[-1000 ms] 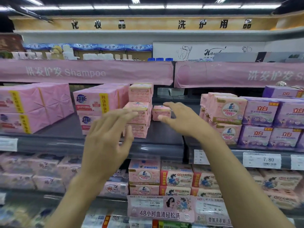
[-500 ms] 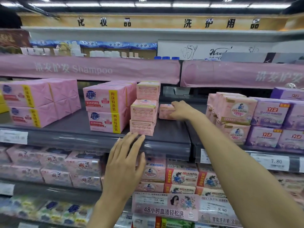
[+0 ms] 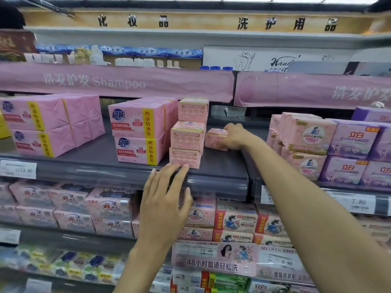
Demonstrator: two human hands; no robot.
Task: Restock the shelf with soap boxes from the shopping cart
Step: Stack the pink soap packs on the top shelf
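Gripping the soap box (image 3: 214,137) set back on the shelf (image 3: 222,172), my right hand (image 3: 233,136) curls its fingers over the box's right end. The box lies just right of the stack (image 3: 188,134), and its long axis seems to run left-right. My left hand (image 3: 165,206) hovers nearer, fingers spread and holding nothing.

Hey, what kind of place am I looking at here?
Most likely a supermarket toiletries aisle: tiered shelves stacked with soap boxes, price tags on the shelf edges, and a pink banner reading Shampoo.
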